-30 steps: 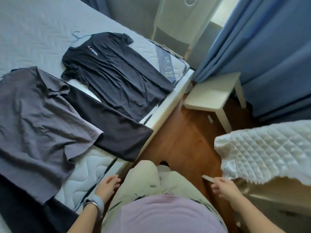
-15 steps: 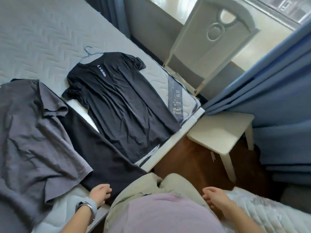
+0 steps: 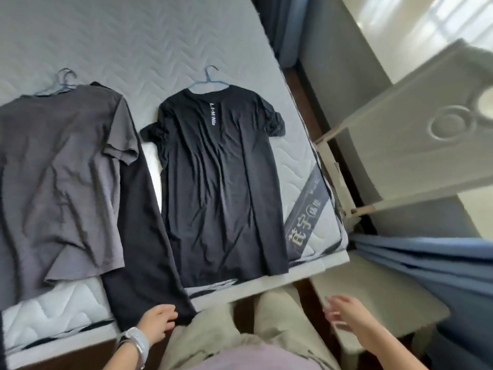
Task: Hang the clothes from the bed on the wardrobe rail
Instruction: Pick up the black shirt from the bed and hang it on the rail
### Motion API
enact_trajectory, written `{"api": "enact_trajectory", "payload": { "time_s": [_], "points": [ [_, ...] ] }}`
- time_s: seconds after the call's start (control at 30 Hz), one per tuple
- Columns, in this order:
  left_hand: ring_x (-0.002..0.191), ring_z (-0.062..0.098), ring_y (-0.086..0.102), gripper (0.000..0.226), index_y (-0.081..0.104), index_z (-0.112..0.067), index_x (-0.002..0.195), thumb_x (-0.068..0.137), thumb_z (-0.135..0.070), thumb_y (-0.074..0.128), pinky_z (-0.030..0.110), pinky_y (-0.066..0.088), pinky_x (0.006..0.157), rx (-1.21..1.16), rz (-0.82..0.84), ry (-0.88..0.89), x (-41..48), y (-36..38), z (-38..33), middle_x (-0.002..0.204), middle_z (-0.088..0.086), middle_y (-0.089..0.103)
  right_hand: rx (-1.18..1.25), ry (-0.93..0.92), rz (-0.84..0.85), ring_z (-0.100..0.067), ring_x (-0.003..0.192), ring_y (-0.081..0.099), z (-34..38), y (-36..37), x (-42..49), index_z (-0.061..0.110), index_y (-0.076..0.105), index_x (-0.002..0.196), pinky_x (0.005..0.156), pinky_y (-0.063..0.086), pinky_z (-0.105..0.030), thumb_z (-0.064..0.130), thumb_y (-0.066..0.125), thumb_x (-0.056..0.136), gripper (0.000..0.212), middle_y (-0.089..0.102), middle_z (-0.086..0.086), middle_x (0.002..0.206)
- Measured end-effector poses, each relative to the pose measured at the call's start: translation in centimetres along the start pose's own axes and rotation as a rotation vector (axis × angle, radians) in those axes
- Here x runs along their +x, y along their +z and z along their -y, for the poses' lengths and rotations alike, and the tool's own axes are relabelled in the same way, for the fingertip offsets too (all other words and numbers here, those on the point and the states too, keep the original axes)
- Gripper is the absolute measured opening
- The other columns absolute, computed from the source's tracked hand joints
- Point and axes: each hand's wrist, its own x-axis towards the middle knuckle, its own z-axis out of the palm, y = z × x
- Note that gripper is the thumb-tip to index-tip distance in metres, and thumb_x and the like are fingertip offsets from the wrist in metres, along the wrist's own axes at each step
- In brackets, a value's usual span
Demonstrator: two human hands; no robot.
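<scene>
Black T-shirt (image 3: pixel 221 182): it is lying flat on the bed (image 3: pixel 133 36), front up, hem toward you, so you are facing it squarely.
Blue hanger (image 3: pixel 210 78): it is sitting inside the black T-shirt's collar with its hook poking out beyond the neck. That looks like the ready handle for lifting the shirt.
Dark garment (image 3: pixel 144 236): it is lying just left of the black T-shirt, with its hem running off the mattress edge toward you.
Grey T-shirt (image 3: pixel 61 169): it is lying further left of the black T-shirt, overlapping the dark garment, with two hooks (image 3: pixel 62 81) showing at its neck.
Left hand (image 3: pixel 157 323): you are holding it low and left of the black T-shirt's hem, fingers loosely curled around nothing, right at the dark garment's hem. Whether it is touching the cloth is unclear.
Right hand (image 3: pixel 344 311): you are reaching it forward, low and right of the black T-shirt, fingers spread and empty, though blurred.
Stool (image 3: pixel 373 297): it is standing right of the black T-shirt, under your right hand.
Curtain (image 3: pixel 426 263): it is hanging further right.
Wardrobe rail: it is not showing, so no hanging is done yet.
</scene>
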Motion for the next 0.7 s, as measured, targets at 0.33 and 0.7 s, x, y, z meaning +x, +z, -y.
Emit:
{"api": "enact_trajectory", "payload": {
  "time_s": [0.33,0.7],
  "points": [
    [0.106,0.023,0.058,0.024,0.058,-0.006,0.114,0.091,-0.007,0.051,0.030,0.041,0.096,-0.028,-0.096,0.409,4.0,4.2,-19.0,0.117,0.015,0.063,-0.239,-0.344,0.063,-0.017,0.066,0.051,27.1,0.4,9.0,-0.003,0.057,0.116,0.054,0.037,-0.021,0.010,0.045,0.095,0.028,0.062,-0.018,0.092],
    [0.147,0.017,0.010,0.060,0.027,-0.016,0.144,0.091,-0.035,0.047,0.033,0.013,0.118,0.542,-0.380,0.759,27.0,7.6,-42.9,0.156,0.000,0.018,-0.743,-0.956,-0.251,-0.037,0.100,0.058,53.8,12.8,24.1,-0.011,0.063,0.098,0.085,0.047,-0.040,0.005,0.047,0.086,0.026,0.065,-0.027,0.105]
  ]
}}
